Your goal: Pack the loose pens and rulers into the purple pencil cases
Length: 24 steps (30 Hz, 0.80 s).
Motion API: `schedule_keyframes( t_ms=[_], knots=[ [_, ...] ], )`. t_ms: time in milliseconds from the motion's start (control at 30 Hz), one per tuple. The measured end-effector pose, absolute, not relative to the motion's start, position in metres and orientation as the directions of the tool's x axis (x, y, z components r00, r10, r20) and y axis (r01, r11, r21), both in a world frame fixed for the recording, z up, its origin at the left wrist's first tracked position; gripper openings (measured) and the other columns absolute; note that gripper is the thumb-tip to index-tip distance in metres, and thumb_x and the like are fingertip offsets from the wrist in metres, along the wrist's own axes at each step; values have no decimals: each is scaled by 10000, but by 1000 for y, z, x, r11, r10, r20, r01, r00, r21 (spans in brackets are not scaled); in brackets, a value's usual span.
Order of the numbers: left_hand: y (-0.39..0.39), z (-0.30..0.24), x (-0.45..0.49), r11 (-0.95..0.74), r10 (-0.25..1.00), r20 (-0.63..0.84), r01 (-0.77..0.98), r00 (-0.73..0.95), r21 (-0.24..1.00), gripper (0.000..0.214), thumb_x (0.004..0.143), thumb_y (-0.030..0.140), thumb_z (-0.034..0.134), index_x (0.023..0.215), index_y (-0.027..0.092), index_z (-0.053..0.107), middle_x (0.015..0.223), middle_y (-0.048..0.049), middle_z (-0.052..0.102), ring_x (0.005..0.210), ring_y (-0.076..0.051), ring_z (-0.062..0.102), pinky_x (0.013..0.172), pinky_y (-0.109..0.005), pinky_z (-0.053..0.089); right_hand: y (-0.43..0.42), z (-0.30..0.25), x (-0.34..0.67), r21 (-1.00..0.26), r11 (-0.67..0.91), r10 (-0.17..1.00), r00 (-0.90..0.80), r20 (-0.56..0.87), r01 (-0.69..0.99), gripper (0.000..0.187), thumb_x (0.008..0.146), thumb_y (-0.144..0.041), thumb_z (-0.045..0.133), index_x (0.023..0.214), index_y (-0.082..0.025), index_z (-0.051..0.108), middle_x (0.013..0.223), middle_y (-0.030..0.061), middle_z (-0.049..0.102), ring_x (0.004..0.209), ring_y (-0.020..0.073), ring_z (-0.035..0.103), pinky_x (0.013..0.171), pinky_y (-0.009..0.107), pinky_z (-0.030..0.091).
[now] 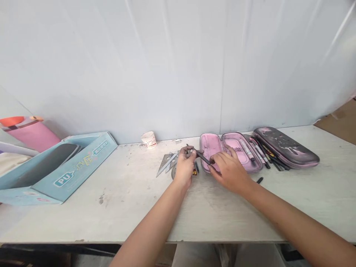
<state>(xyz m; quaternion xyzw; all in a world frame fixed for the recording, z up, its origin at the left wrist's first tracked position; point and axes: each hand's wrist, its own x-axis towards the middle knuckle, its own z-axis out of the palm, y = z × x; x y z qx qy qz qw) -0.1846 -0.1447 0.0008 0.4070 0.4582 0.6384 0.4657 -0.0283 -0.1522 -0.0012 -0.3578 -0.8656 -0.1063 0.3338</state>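
Note:
A slim black pen (204, 158) slants between my two hands above the table. My left hand (185, 165) pinches its upper end, fingers curled. At the lower end, the thumb and fingertips of my right hand (230, 170) close on the pen. Behind my right hand lies an open pink pencil case (210, 140), with a grey-and-white marker (247, 149) in its right half. Clear set squares (166, 164) lie left of my left hand, partly hidden by it. Several short dark and yellow pens (195, 168) rest between the hands.
A dark pencil case (286, 146) stands at the right, several pens (268, 154) beside it. Another black pen (259, 180) lies near my right wrist. A paper cup (149, 139) is by the wall. A blue box (80, 167) occupies the left of the table (125, 207).

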Motion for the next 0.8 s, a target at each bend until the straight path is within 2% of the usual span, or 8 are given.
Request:
schedule_keyframes(
  t_ms=[67, 133, 300, 433, 500, 633, 800],
  knots=[
    [-138, 5, -163, -148, 973, 97, -248, -209, 957, 297, 743, 298, 598, 953, 185, 421, 773, -48, 682, 775, -165, 652, 795, -335, 459, -150, -1, -10, -26, 708, 532, -509, 676, 705, 162, 854, -250, 389, 849, -177, 534, 786, 47, 606, 797, 192, 530, 1005, 467, 236],
    [-128, 8, -140, -141, 980, 110, -193, -165, 971, 261, 754, 289, 588, 935, 179, 435, 804, -59, 682, 816, -162, 648, 849, -342, 441, -145, -3, 11, 6, 679, 526, -492, 693, 734, 167, 844, -241, 390, 835, -179, 544, 773, 49, 603, 795, 196, 524, 1011, 473, 231],
    [-94, 5, -87, -119, 992, 127, 228, -17, 966, 200, 769, 262, 547, 942, 169, 507, 953, -88, 653, 896, -167, 611, 835, -322, 448, -127, -16, 57, -35, 539, 607, -359, 709, 842, 147, 811, -229, 420, 811, -173, 557, 767, 65, 595, 842, 213, 508, 1008, 463, 242],
    [-64, -1, -64, -153, 988, 140, 619, 70, 771, 178, 759, 254, 531, 906, 165, 579, 974, -92, 655, 938, -197, 588, 879, -356, 424, -114, -24, 71, -82, 393, 685, -232, 691, 916, 113, 772, -236, 471, 766, -170, 563, 792, 112, 588, 881, 260, 484, 933, 481, 303],
    [-54, -1, -56, -125, 992, 105, 747, 74, 652, 185, 757, 290, 530, 876, 178, 617, 980, -91, 664, 969, -229, 576, 912, -406, 394, -112, -25, 72, -82, 366, 703, -217, 677, 927, 106, 761, -243, 492, 757, -172, 571, 792, 126, 583, 873, 272, 478, 898, 489, 321],
    [-46, -3, -45, -95, 995, 64, 846, 72, 524, 237, 764, 340, 508, 899, 204, 648, 1036, -87, 660, 1030, -277, 547, 949, -493, 324, -112, -26, 72, -80, 349, 739, -221, 636, 934, 144, 762, -288, 520, 783, -165, 592, 812, 143, 580, 877, 283, 471, 852, 490, 341],
    [-50, 1, -50, -110, 992, 114, 853, 60, 510, 296, 795, 335, 461, 1012, 207, 617, 1132, -93, 616, 1088, -275, 516, 953, -461, 327, -113, -24, 74, -47, 350, 749, -249, 614, 936, 259, 808, -394, 485, 770, -162, 593, 819, 137, 573, 872, 278, 464, 828, 469, 350]
  ],
)
